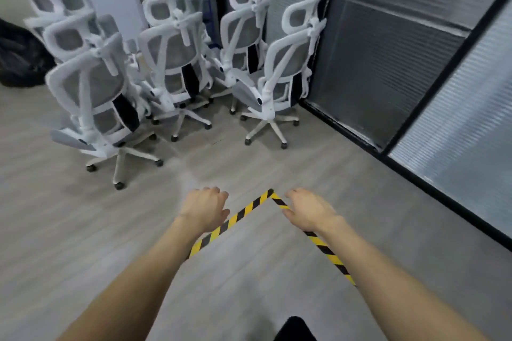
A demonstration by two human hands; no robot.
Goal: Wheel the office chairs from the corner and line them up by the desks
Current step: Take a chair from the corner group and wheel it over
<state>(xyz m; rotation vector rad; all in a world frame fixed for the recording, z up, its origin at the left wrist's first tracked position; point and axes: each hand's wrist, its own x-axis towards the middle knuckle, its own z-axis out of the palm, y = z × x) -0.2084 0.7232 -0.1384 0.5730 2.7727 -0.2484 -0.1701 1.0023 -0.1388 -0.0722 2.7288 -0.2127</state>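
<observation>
Chairs (170,50): white frames, grey mesh backs, clustered in the corner beside the partition (388,63); well apart from both hands.
Left hand (205,209): held out above the floor (83,230); fingers (216,192) loosely curled, holding nothing.
Right hand (307,212): held out alongside; fingers loosely curled, holding nothing.
Tape (243,212): yellow-black, forming a corner on the floor beneath the hands.
Bag (19,58): black, far left.

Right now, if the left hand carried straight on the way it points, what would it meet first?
Probably the white-framed grey mesh office chair nearest the dark glass partition. The left hand points forward and rightward over bare grey floor, toward that chair's castor base; depth is unclear.
</observation>
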